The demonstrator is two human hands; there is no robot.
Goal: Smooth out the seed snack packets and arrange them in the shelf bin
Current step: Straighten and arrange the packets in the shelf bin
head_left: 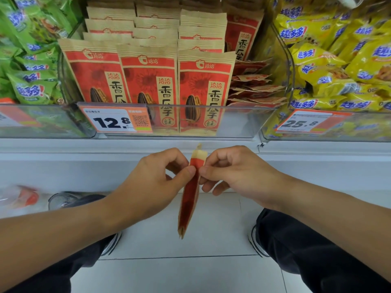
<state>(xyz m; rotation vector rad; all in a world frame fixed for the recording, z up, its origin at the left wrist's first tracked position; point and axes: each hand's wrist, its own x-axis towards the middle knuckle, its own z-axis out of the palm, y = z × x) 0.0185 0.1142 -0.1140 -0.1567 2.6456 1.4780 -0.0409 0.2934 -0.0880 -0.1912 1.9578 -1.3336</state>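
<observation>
Shelf bin [232, 123] behind, packet [190, 197] between both hands' grip

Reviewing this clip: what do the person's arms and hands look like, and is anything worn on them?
Both forearms are bare as far as the frame shows, with no sleeves in view. The left hand and right hand wear no gloves, and no rings, watch or wristband are visible. Fingernails look short and unpainted. Lower down, dark trousers and dark shoes with pale soles show.
</observation>
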